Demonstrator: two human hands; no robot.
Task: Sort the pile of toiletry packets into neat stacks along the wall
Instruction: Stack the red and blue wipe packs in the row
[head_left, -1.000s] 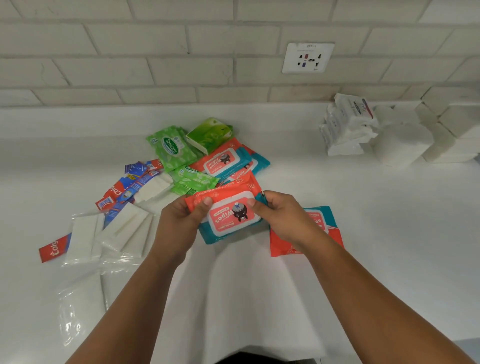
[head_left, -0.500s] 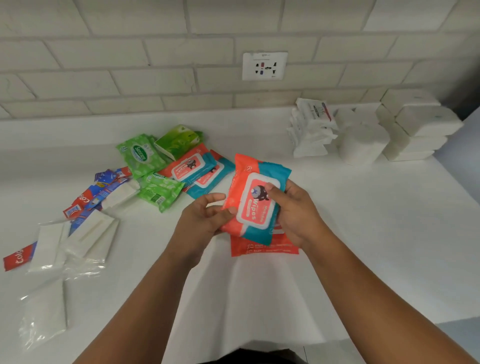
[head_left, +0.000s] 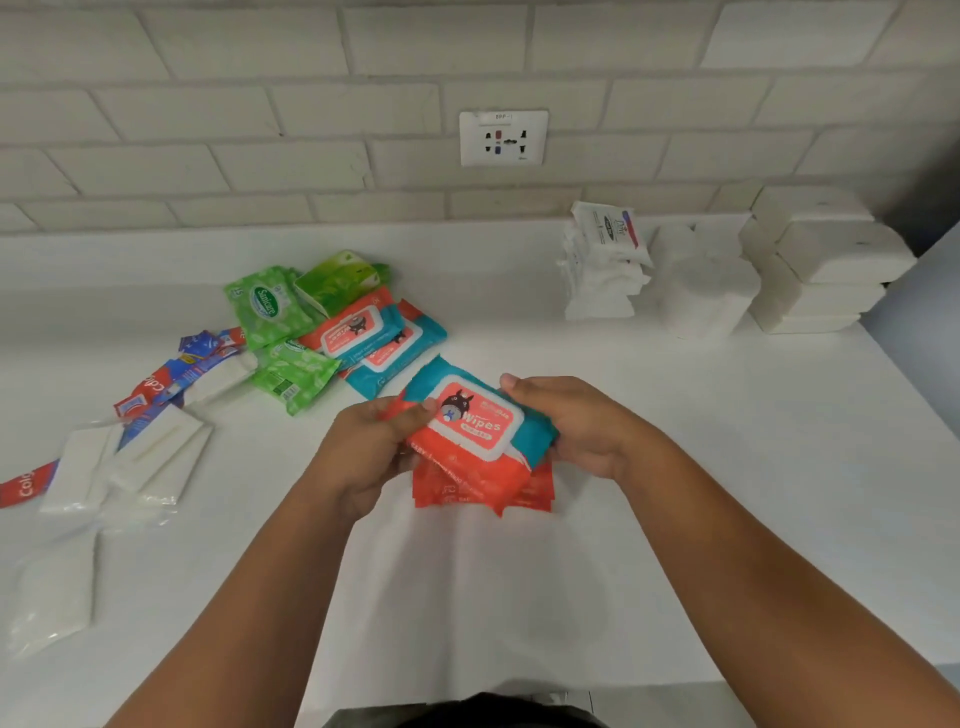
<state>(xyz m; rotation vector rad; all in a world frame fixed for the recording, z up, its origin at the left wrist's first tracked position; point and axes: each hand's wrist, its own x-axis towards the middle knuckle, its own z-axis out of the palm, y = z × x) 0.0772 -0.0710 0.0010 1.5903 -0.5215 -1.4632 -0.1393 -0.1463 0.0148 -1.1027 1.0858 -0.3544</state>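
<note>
An orange and teal wipes packet (head_left: 475, 423) is held over the white counter (head_left: 727, 467) between both hands. My left hand (head_left: 371, 449) pinches its left edge and my right hand (head_left: 582, 423) grips its right edge. Directly under it lies another orange wipes packet (head_left: 483, 488), flat on the counter. Two more wipes packets (head_left: 374, 340) lie behind, next to green packets (head_left: 270, 312). Toothpaste sachets (head_left: 171, 379) and clear-wrapped white items (head_left: 135, 462) are spread at the left.
White packets (head_left: 605, 260), a white roll (head_left: 709, 296) and stacked white tissue packs (head_left: 826, 260) stand along the tiled wall at the right. A wall socket (head_left: 503, 137) sits above. The counter's front edge runs along the bottom, its right edge at the far right.
Both hands turned the held wipes packet and brought it down over the orange packet lying on the counter. The camera view shifted left, so the pile sits further left.
</note>
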